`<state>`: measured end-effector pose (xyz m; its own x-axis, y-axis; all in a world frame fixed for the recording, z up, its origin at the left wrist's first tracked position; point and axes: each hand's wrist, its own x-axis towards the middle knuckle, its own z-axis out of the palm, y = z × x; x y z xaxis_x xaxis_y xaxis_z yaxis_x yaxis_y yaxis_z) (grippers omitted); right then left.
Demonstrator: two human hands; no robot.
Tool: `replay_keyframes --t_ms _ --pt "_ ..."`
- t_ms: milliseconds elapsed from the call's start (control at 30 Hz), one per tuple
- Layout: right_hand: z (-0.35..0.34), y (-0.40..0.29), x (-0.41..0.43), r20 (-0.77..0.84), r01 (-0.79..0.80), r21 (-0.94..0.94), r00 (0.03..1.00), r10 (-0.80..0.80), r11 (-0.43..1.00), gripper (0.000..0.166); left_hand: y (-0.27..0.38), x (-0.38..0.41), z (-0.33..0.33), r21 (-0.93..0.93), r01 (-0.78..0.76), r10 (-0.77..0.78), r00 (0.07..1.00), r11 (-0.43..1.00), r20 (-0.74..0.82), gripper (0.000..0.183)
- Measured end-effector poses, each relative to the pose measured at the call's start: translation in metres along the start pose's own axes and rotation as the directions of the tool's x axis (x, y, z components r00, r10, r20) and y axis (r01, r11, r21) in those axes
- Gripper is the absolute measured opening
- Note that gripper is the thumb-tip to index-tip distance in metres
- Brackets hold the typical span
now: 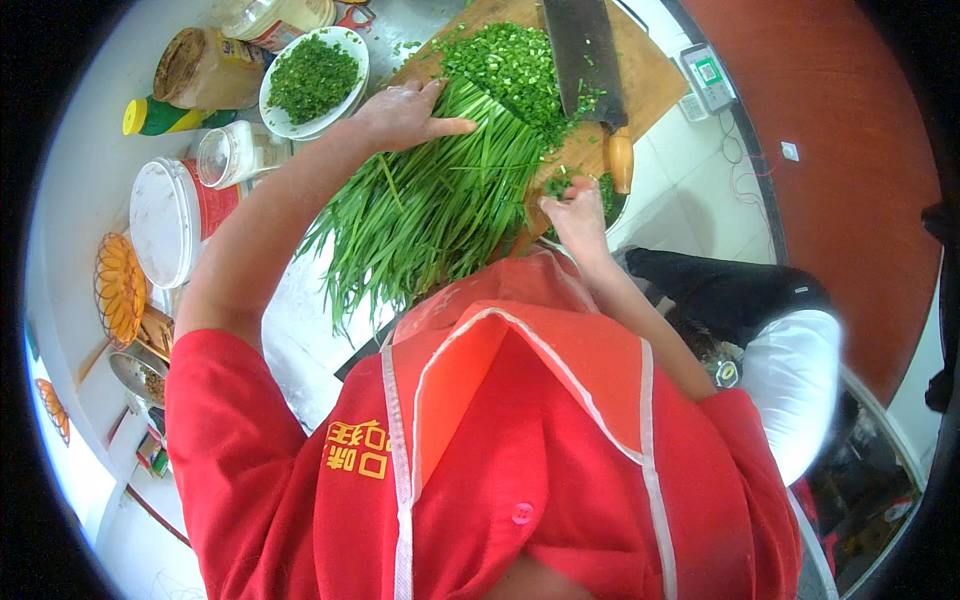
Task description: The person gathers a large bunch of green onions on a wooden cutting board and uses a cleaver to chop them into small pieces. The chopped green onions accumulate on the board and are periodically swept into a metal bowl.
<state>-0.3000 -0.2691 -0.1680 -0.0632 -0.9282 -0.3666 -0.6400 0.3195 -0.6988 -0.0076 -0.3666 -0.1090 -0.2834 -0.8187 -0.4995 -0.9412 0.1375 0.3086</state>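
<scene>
A large bunch of long green Chinese chives [420, 195] lies over the wooden cutting board [651, 90], its leafy ends hanging past the near edge. My left hand [405, 116] rests on the bunch's left side, thumb and fingers spread. Beyond the cut ends is a heap of finely chopped chives [502, 64]. A cleaver [585, 60] lies flat to the right of the heap, its wooden handle [620, 159] toward me. My right hand [581, 221] has curled fingers beside chopped green bits at the board's near-right edge, above a bowl [619, 214]; whether it pinches any is unclear.
A white bowl of chopped greens [315, 79] stands left of the board. Along the left are plastic tubs [161, 221], jars [244, 154] and a green bottle with a yellow cap [176, 116]. Another person's dark-clothed leg [727, 289] is close on my right.
</scene>
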Motion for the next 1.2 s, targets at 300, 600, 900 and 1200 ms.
replay_keyframes --t_ms 300,600,900,1200 --pt "0.075 -0.089 0.017 -0.015 0.258 -0.112 0.965 -0.261 0.960 0.026 0.038 0.002 0.053 -0.172 0.244 -0.274 0.945 0.954 -0.181 0.130" --pt "0.032 -0.086 0.072 0.757 -0.606 0.582 0.648 -0.087 0.542 0.021 0.042 -0.006 0.034 -0.261 0.393 -0.403 0.915 0.881 0.020 0.131" --pt "0.020 -0.102 0.071 0.733 -0.520 0.528 0.678 -0.051 0.672 0.007 0.088 -0.012 0.056 -0.211 0.540 -0.577 0.788 0.815 -0.215 0.123" --pt "-0.055 -0.094 0.057 0.515 0.247 0.092 0.817 -0.258 0.965 0.025 0.104 -0.006 0.058 -0.212 0.615 -0.651 0.711 0.759 -0.266 0.109"
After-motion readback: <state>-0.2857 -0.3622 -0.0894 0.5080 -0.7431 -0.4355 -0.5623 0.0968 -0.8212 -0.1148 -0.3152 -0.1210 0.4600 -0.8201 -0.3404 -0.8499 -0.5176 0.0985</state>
